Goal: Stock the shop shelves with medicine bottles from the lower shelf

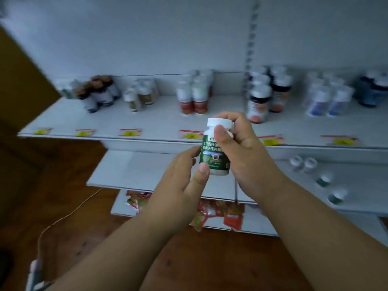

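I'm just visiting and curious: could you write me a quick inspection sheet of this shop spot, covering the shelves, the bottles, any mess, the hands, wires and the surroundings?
Surface: white upper shelf with yellow price tags; lower shelf beneath.
Job's things: green-label bottle, white cap, held upright; four loose bottles on the lower shelf's right.
Clutter: red packets on the bottom shelf.
Grippers: left hand pinches the bottle's base; right hand grips near the cap.
Cables: thin wire across the floor.
Surroundings: wooden floor, white back panel; blurred bottle rows.

Green-labelled white-capped medicine bottle, upright, held before upper shelf
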Demonstrator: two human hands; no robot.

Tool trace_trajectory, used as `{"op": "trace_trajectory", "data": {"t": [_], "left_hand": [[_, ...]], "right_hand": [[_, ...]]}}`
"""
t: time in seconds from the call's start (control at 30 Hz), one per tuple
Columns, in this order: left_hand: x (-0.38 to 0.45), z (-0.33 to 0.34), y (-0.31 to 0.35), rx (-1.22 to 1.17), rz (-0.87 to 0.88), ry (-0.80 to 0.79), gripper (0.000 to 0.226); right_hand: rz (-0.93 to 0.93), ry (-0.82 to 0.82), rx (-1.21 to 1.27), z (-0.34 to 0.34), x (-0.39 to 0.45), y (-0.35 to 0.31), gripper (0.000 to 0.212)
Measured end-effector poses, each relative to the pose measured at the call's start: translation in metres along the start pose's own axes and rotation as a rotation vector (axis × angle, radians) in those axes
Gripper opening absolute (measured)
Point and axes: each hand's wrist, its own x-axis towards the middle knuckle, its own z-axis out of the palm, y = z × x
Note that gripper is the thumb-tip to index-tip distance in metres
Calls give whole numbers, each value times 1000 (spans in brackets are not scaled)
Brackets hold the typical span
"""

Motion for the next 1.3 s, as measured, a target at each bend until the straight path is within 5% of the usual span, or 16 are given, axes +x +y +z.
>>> {"op": "trace_trajectory", "data": {"t": [0.27,0.7,0.93,1.1,1.3], "left_hand": [[-64,-188,-88,98,-204,165,76],[12,-350,-261,181,-296,239,91],[82,-439,-351,283,-331,198,83],[141,-475,-399,330,-280,120,70],[221,-495,-467,443,-142,-120,72]], "right_hand": [[-45,-249,31,215,52,22,28],[-73,-431,-246,393,218,107,55],[-16,-436,-292,473,333,149,60],[-26,-390,-430,502,395,173,34],[8,-139,-746,516,440,212,33]]}}
